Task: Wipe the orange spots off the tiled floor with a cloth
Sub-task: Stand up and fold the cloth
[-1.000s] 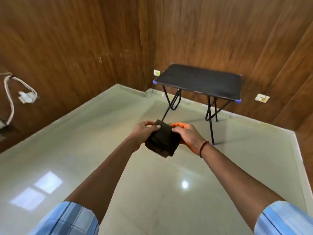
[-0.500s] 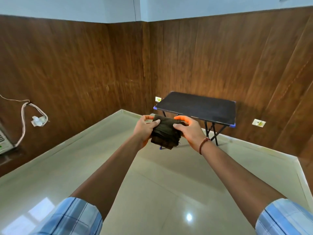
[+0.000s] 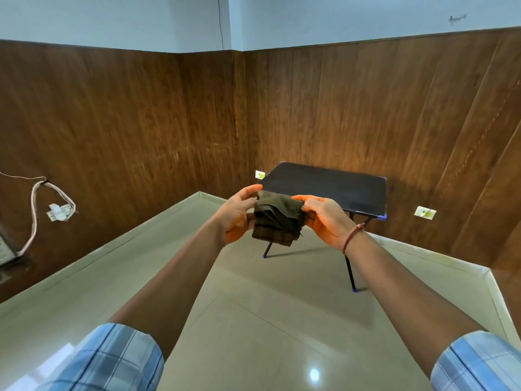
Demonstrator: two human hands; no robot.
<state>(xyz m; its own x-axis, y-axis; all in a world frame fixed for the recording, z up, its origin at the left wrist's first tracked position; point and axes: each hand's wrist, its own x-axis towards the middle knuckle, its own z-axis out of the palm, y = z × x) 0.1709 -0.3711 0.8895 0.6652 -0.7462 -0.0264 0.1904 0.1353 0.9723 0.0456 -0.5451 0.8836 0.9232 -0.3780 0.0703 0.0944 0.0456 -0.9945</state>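
A folded dark cloth (image 3: pixel 277 221) is held in mid-air at the centre of the frame, above the tiled floor (image 3: pixel 253 320). Its left side is clasped by the left grip (image 3: pixel 239 218), with the fingers curled round it. Its upper right corner is pinched by the right grip (image 3: pixel 327 221). An orange tint is seen on both palms. A black table (image 3: pixel 332 190) stands behind, near the corner.

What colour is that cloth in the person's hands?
The cloth is dark olive-brown, with faint darker stripes near its lower edge; head view.
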